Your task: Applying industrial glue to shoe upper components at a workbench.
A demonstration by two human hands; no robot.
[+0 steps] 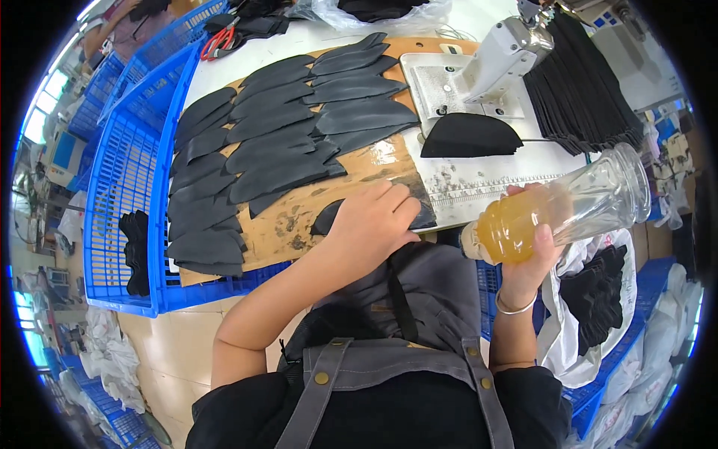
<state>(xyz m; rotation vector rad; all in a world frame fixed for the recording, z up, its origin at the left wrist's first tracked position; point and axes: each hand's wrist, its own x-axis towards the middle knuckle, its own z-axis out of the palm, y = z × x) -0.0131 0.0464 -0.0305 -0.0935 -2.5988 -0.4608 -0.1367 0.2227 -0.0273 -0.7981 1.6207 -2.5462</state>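
A big white table point(265, 51) stands in front of the person. By its left side is a blue plastic crate with holes in its walls point(158, 247). On the table lies a wide brown board with dark smudges point(359, 168), with rows of thin, black, leaf-shaped pieces point(284, 120) on it. To the right are a white metal machine point(497, 60) and a tall bunch of black flat pieces point(583, 82).

The right hand point(529, 271) is wrapped around a clear glass jar with yellow stuff inside point(591, 194). The jar tips over sideways, its narrow end to the left, above the table's near edge. The left hand point(378, 221) is well apart from it, fingers bent, over a black flat piece with a round end point(325, 217) at the board's near edge. I cannot tell if it grips that piece. Smallest are the red-handled scissors point(219, 43), far back on the left.
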